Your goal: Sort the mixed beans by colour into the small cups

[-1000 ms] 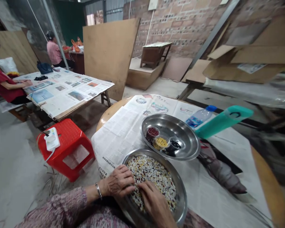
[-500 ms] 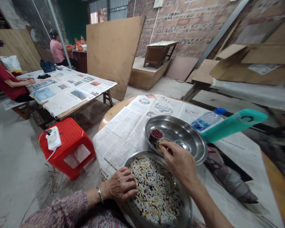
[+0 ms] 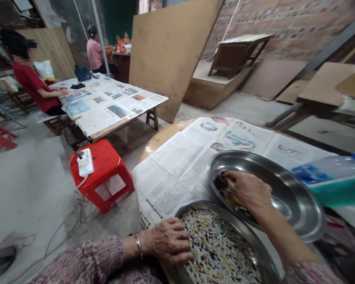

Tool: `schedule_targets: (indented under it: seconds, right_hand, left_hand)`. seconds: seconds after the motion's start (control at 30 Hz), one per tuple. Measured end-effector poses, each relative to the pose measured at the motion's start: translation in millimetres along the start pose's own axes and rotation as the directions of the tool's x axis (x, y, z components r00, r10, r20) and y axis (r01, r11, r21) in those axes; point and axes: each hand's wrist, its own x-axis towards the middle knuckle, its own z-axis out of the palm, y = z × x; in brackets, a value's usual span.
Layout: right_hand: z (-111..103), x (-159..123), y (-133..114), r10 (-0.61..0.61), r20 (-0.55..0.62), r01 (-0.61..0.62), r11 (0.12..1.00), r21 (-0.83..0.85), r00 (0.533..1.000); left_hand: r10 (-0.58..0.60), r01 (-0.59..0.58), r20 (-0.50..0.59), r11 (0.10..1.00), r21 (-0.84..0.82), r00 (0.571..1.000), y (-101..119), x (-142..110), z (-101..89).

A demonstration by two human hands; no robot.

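My left hand [image 3: 170,240] has its fingers curled over the near left rim of a steel basin [image 3: 269,258]. White grain mixed with yellow and dark red bits [image 3: 215,244] fills this basin. In a second steel basin [image 3: 296,189], farther right, the closed fingertips of my right hand [image 3: 250,191] are at a small cup of dark red beans [image 3: 220,181]. What they pinch is blurred and hidden. Yellow grains [image 3: 238,200] show partly below that hand. Beside its wrist, a clear round cup [image 3: 281,207] stands in the same basin.
Newspaper [image 3: 168,165] covers my round table. A clear bottle [image 3: 322,167] and a green container [image 3: 340,191] lie right of the basins. A red stool [image 3: 106,157] with a power strip stands left. Two people sit at other tables, one in a red shirt [image 3: 37,85].
My right hand has moved from the yellow grains to the red bean cup in the same basin. My left hand stays on the rim. The view has turned left.
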Motion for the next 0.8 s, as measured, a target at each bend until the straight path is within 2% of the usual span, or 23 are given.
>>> schedule_targets:
  seconds: [0.2, 0.33, 0.43, 0.47, 0.57, 0.67, 0.73, 0.8]
  right_hand:
    - [14, 6, 12, -0.02, -0.16, 0.038, 0.993, 0.112, 0.987]
    - [7, -5, 10, -0.002, -0.256, 0.058, 0.975, 0.214, 0.967]
    - [4, -43, 4, 0.008, -0.325, 0.119, 0.922, 0.368, 0.946]
    - [7, -63, 2, -0.037, -0.311, 0.169, 0.897, 0.409, 0.95]
    - [30, -130, -9, -0.255, -0.302, 0.377, 0.794, 0.476, 0.919]
    - [60, -191, -29, -0.482, -0.273, 0.552, 0.683, 0.478, 0.832]
    - [71, -216, -44, -0.534, -0.241, 0.58, 0.677, 0.452, 0.811]
    - [72, -225, -56, -0.512, -0.223, 0.556, 0.719, 0.418, 0.83]
  left_hand:
    - [-0.005, 0.006, 0.043, 1.0, -0.001, 0.999, -2, -1, 8.1]
    - [-0.011, 0.012, 0.063, 1.0, -0.007, 0.998, -1, 1, 4.6]
    - [-0.017, 0.018, 0.014, 1.0, -0.018, 1.0, 0, 2, 1.8]
    - [-0.021, 0.021, -0.007, 0.999, -0.025, 1.0, 0, 1, 1.6]
    - [-0.035, 0.033, -0.041, 0.998, -0.056, 0.999, -1, 0, 2.3]
    - [-0.058, 0.055, -0.03, 0.995, -0.084, 0.998, -2, -2, 1.7]
    - [-0.067, 0.065, -0.011, 0.992, -0.107, 0.998, -2, -4, -0.5]
    - [-0.082, 0.08, -0.008, 0.989, -0.124, 0.997, -2, -6, -3.5]
